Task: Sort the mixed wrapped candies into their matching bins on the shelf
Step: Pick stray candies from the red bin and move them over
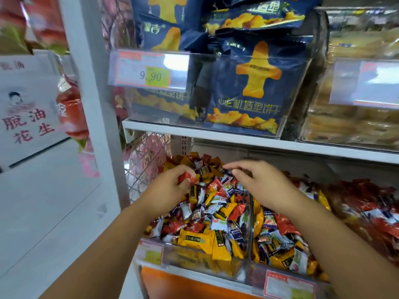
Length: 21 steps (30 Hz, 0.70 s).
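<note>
Head view, lower shelf tier.

Item: left bin (194, 263), clear-walled and heaped with a mixed pile (216, 212) of yellow, red, white and blue wrapped candies. The open top leaves the pile reachable from above and the front wall holds it in.

Item: left hand (170, 186), low over the rear left of the pile. Its fingers (182, 169) are curled and pinch a red candy (185, 177) against the thumb. The candy is lifted just clear of the heap, probably picked out for removal.

Item: right hand (257, 180), over the rear of the same bin beside the clear divider (250, 214). Its fingers (237, 164) are bent, tips close to the thumb just above the candies. Whether they pinch anything cannot be told.

Item: middle bin (280, 275), also mixed.

Item: right bin (367, 212), mostly red wrappers and a likely match for the held candy. It lies well apart from the left hand, beyond the right arm.

Upper tier: blue biscuit packs (248, 87) behind a price tag (149, 71).
</note>
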Tool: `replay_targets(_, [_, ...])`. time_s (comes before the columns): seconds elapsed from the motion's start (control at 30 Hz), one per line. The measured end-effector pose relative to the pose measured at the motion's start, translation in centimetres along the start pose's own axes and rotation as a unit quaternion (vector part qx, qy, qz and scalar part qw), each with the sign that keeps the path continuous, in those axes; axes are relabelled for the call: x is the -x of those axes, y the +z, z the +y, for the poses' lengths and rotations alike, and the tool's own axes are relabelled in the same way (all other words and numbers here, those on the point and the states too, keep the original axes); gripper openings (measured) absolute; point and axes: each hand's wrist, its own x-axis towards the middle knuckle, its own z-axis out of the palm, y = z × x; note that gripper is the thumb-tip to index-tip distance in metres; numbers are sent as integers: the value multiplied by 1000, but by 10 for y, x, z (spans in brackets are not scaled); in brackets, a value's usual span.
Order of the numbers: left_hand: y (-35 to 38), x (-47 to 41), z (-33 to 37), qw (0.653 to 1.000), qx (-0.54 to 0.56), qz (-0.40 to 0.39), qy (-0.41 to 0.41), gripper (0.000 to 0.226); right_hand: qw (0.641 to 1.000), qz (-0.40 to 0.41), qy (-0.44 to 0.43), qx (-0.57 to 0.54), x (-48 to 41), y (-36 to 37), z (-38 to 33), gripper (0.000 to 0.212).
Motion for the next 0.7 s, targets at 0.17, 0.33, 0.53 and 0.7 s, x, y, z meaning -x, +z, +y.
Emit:
replay_targets(0.17, [-1, 3, -3, 1000, 0, 0, 22, 11, 991, -116, -2, 73, -38, 38, -9, 36])
replay_targets(0.33, [6, -3, -8, 999, -25, -20, -17, 22, 962, -200, 12, 186, -53, 53, 2, 52])
replay_targets(0.53, [19, -7, -6, 984, -178, 0, 17, 37, 960, -204, 23, 190, -50, 38, 0, 57])
replay_targets(0.7, [23, -16, -4, 973, -231, 1, -10, 49, 961, -182, 14, 210, -46, 41, 0, 51])
